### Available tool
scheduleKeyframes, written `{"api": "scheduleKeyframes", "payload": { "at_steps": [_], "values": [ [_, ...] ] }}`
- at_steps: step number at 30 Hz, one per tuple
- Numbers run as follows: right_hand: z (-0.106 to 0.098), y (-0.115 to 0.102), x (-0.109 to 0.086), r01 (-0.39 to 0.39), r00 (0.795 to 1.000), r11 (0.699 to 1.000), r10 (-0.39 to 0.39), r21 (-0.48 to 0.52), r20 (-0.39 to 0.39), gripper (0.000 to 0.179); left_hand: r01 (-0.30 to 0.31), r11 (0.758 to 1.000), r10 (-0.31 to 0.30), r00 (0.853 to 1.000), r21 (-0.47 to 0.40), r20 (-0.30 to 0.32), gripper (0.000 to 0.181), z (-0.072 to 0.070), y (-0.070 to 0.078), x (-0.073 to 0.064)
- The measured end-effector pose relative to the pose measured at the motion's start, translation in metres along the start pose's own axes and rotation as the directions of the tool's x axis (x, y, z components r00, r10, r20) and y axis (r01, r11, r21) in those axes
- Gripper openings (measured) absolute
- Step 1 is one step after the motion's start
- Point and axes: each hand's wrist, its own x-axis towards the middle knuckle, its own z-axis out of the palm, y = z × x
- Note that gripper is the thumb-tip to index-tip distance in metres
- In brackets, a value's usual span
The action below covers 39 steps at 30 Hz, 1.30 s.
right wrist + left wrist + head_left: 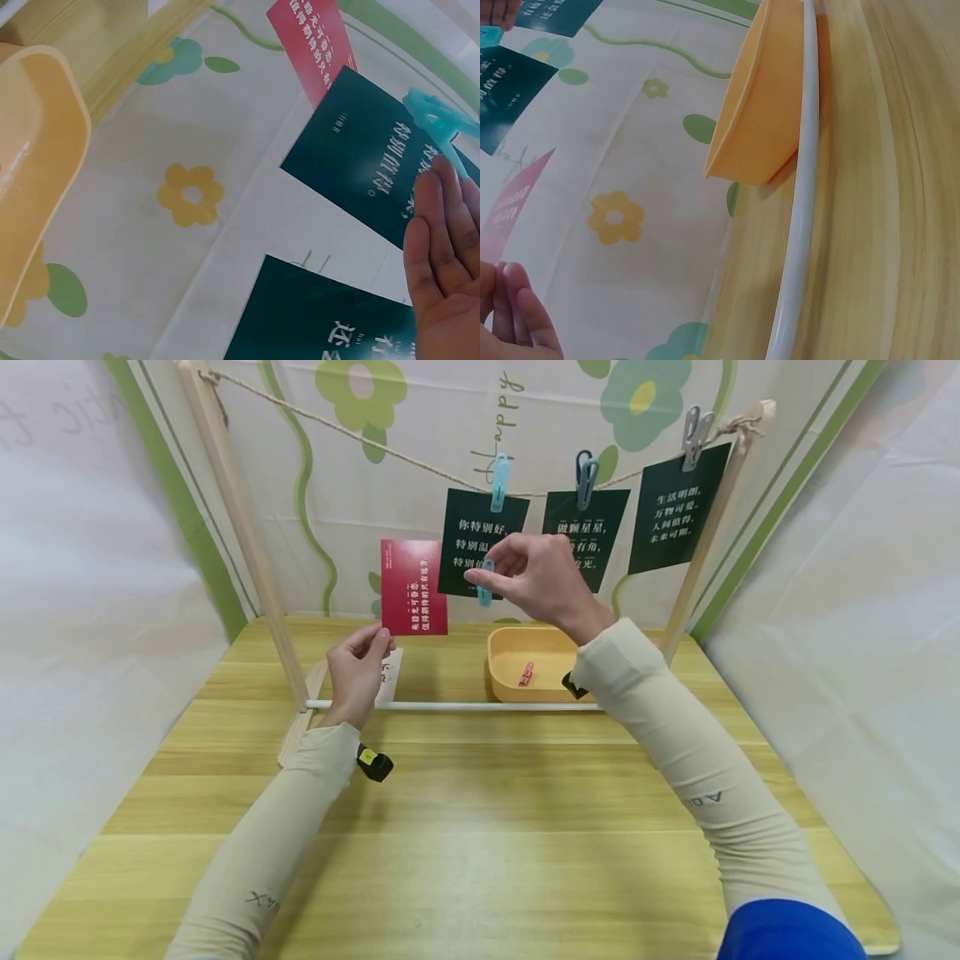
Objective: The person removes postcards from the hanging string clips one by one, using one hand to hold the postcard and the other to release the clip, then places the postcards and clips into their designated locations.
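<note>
My left hand (357, 672) pinches the lower left corner of a red card (401, 577) with white lettering, holding it up below the twine (322, 420). Between thumb and fingertips of my right hand (551, 581) is a light blue clothespin (485, 592), in front of the leftmost dark green card (457, 510). That card hangs from the twine by another light blue clothespin (500, 481). To its right, a second green card (611, 510) hangs by a grey-blue clothespin (587, 485), and a third (660, 547) by a grey one (693, 443). My right hand partly covers the two nearer cards.
Wooden posts (240, 518) carry the twine, with a white rod (450, 706) between them low down. A yellow bin (498, 689) behind the rod holds a red clothespin (527, 674). A white card (390, 677) is behind my left hand, above the wooden tabletop (480, 827).
</note>
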Motion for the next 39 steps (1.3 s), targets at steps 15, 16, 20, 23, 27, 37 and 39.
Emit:
{"api": "scheduleKeyframes", "payload": {
  "at_steps": [15, 16, 20, 23, 27, 37, 39],
  "values": [
    [0.007, 0.028, -0.021, 0.008, 1.000, 1.000, -0.008, -0.017, -0.004, 0.033, 0.033, 0.999, -0.033, 0.999, -0.010, 0.003, 0.028, 0.001, -0.007, -0.001],
    [0.007, 0.030, -0.022, 0.007, 1.000, 1.000, -0.007, -0.017, -0.003, 0.033, 0.037, 0.999, -0.037, 0.999, -0.005, 0.006, 0.029, 0.001, -0.008, -0.001],
    [0.009, 0.037, -0.027, 0.002, 1.000, 1.000, -0.002, -0.015, 0.010, 0.032, 0.058, 0.998, -0.058, 0.998, 0.025, 0.010, 0.029, 0.000, -0.008, -0.002],
    [0.010, 0.041, -0.030, -0.007, 1.000, 1.000, 0.007, -0.010, 0.016, 0.031, 0.072, 0.996, -0.073, 0.997, 0.050, 0.017, 0.029, -0.001, -0.010, -0.002],
    [0.011, 0.047, -0.035, -0.032, 0.999, 0.999, 0.032, -0.001, 0.031, 0.031, 0.080, 0.995, -0.082, 0.996, 0.062, 0.037, 0.028, 0.000, -0.013, -0.002],
    [0.013, 0.066, -0.044, -0.071, 0.997, 0.996, 0.073, -0.059, 0.032, 0.036, 0.089, 0.991, -0.096, 0.993, 0.096, 0.069, 0.027, 0.000, -0.017, -0.005],
    [0.013, 0.069, -0.045, -0.077, 0.996, 0.995, 0.079, -0.069, 0.032, 0.036, 0.096, 0.990, -0.103, 0.992, 0.101, 0.073, 0.027, 0.000, -0.018, -0.004]
  ]
}}
